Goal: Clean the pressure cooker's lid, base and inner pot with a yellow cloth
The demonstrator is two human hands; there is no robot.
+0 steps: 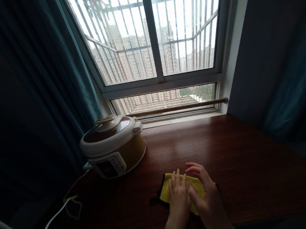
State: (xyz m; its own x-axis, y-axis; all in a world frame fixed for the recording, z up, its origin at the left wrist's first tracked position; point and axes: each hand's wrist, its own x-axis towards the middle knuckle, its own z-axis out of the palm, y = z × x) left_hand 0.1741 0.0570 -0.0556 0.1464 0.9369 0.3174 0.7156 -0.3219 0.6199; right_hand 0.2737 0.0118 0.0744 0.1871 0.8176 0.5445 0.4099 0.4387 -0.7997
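A yellow cloth [166, 189] with a dark edge lies on the brown wooden table near its front side. My left hand [179, 194] rests on the cloth, palm down with the fingers stretched out and slightly apart. Just to the right, my right hand [205, 190] is over the cloth's right part, thumb and fingers apart and gently curved, holding nothing. Its thumb comes close to the left hand. Both hands cover part of the cloth, and whether the right fingers touch it I cannot tell.
On the table [186, 143], a white and gold electric cooker [113, 144] with a closed lid stands at the left. A white cord [56, 213] runs down at the lower left. Behind is a barred window [162, 58]; a blue curtain [70, 81] hangs at the left.
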